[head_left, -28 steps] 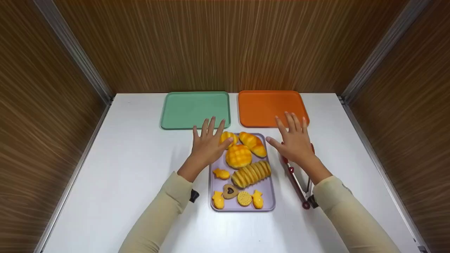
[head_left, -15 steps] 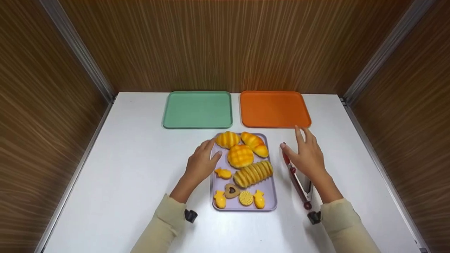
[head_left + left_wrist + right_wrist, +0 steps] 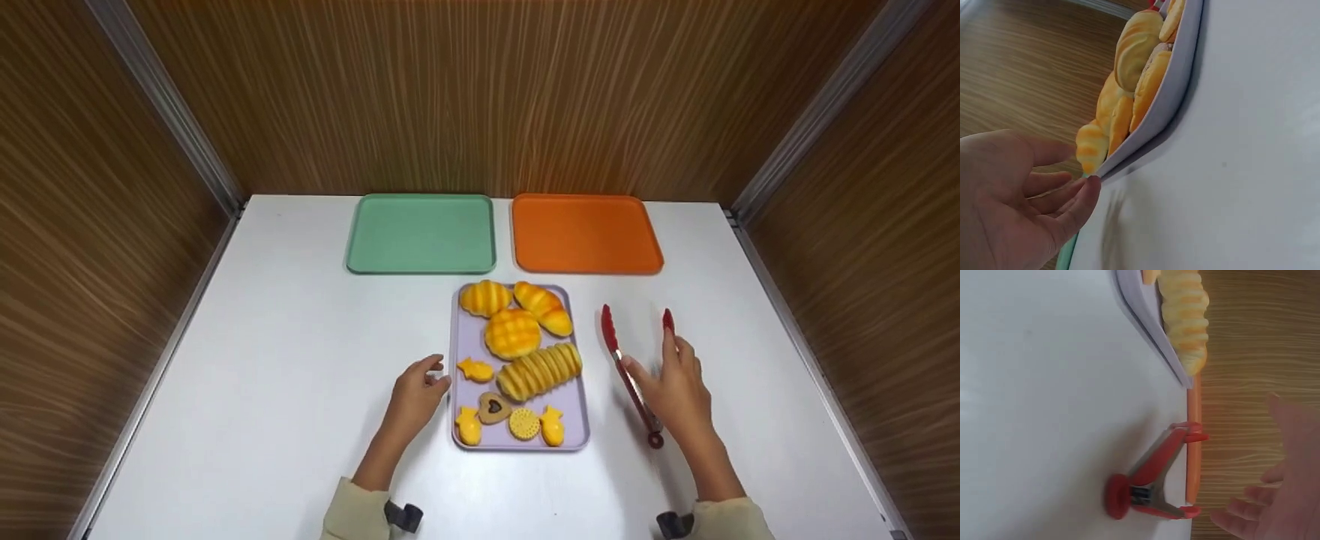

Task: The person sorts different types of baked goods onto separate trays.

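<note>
A lilac tray (image 3: 472,341) holds several toy breads: a round checkered bun (image 3: 512,333), a long ridged loaf (image 3: 538,370), two rolls at the far end and small cookies (image 3: 492,407) at the near end. My left hand (image 3: 420,390) lies beside the tray's left edge with loosely curled fingers and holds nothing. In the left wrist view the left hand (image 3: 1067,169) has a fingertip right by the tray rim (image 3: 1168,101). Red tongs (image 3: 626,375) lie open on the table, right of the tray. My right hand (image 3: 679,386) hovers over them with straight fingers, gripping nothing. The right wrist view shows the tongs (image 3: 1151,481) below the right hand (image 3: 1275,495).
A green tray (image 3: 420,234) and an orange tray (image 3: 585,232) sit bare at the far edge of the white table (image 3: 285,352). Wood-panel walls close in the back and both sides.
Both hands drew back toward me from the far trays. The left one went from the tray's far end to its left edge. The right one uncovered the tong tips.
</note>
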Action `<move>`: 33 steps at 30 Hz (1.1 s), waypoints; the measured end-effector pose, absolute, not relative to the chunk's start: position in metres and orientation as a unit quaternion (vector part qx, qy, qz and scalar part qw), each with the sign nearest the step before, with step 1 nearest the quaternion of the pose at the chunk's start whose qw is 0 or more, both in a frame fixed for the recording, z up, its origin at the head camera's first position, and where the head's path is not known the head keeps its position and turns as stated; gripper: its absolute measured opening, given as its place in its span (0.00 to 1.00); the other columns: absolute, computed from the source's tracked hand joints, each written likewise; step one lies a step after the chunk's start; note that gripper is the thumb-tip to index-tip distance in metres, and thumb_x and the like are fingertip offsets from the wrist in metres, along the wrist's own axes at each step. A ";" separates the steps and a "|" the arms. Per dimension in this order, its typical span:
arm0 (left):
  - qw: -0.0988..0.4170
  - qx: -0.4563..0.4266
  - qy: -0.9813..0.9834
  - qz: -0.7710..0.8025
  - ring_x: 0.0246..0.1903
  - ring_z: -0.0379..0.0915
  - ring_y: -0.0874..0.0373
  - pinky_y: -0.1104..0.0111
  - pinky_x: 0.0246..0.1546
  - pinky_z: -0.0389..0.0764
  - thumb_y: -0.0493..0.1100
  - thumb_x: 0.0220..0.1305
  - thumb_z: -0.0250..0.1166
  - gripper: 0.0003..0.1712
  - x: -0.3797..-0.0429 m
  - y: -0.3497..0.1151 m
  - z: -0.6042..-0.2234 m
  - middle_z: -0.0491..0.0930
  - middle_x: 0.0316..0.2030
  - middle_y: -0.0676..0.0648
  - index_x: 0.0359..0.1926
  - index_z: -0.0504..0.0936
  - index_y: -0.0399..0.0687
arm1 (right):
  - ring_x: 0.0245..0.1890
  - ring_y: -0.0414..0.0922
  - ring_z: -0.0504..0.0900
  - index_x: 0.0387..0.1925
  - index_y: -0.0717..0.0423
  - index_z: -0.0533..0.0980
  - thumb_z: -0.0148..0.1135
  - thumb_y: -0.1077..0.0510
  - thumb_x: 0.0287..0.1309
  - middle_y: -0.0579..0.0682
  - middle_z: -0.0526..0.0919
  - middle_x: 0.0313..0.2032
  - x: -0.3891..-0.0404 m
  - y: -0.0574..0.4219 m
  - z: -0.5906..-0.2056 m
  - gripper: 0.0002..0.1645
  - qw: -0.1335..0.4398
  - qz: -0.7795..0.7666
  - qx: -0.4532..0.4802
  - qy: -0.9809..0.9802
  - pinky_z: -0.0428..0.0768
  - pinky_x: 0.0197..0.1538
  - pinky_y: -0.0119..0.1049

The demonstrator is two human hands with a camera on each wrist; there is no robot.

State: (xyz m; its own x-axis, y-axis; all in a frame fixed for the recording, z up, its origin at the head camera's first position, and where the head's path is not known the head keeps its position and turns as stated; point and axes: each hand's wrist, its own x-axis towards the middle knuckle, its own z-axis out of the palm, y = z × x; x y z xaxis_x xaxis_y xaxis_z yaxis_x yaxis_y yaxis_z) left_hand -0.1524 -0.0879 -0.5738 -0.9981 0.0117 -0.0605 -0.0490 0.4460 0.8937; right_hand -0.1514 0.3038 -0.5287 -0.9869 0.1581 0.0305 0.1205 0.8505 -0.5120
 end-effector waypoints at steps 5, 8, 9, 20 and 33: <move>0.039 -0.024 0.838 0.543 0.43 0.79 0.53 0.63 0.45 0.83 0.37 0.66 0.64 0.24 -0.142 -0.083 -0.587 0.83 0.49 0.40 0.62 0.77 0.33 | 0.67 0.69 0.62 0.77 0.66 0.49 0.58 0.30 0.63 0.73 0.58 0.70 -0.139 0.307 -0.542 0.60 0.026 0.264 -0.088 -0.960 0.72 0.56 0.70; 0.039 -0.027 0.837 0.545 0.42 0.79 0.54 0.63 0.44 0.83 0.36 0.65 0.65 0.23 -0.140 -0.078 -0.590 0.84 0.46 0.41 0.59 0.79 0.32 | 0.65 0.70 0.65 0.76 0.69 0.52 0.61 0.33 0.64 0.74 0.60 0.68 -0.133 0.310 -0.549 0.58 0.024 0.268 -0.102 -0.958 0.74 0.55 0.69; 0.037 -0.030 0.836 0.546 0.42 0.79 0.54 0.63 0.44 0.83 0.36 0.65 0.65 0.22 -0.139 -0.077 -0.591 0.84 0.46 0.41 0.58 0.79 0.33 | 0.64 0.70 0.67 0.75 0.70 0.53 0.61 0.34 0.64 0.75 0.61 0.67 -0.131 0.311 -0.551 0.57 0.021 0.269 -0.107 -0.957 0.75 0.54 0.69; 0.020 -0.067 0.843 0.534 0.40 0.80 0.54 0.65 0.42 0.84 0.34 0.62 0.66 0.19 -0.138 -0.066 -0.595 0.84 0.41 0.43 0.54 0.82 0.34 | 0.45 0.65 0.79 0.60 0.76 0.67 0.69 0.36 0.57 0.75 0.74 0.52 -0.132 0.304 -0.565 0.50 -0.004 0.263 -0.162 -0.951 0.81 0.37 0.55; 0.007 -0.065 0.841 0.538 0.39 0.80 0.55 0.64 0.42 0.84 0.34 0.61 0.67 0.17 -0.137 -0.066 -0.596 0.84 0.40 0.43 0.52 0.83 0.34 | 0.46 0.73 0.76 0.53 0.82 0.71 0.74 0.50 0.53 0.77 0.76 0.45 -0.138 0.300 -0.578 0.41 0.093 0.241 -0.155 -0.954 0.75 0.41 0.63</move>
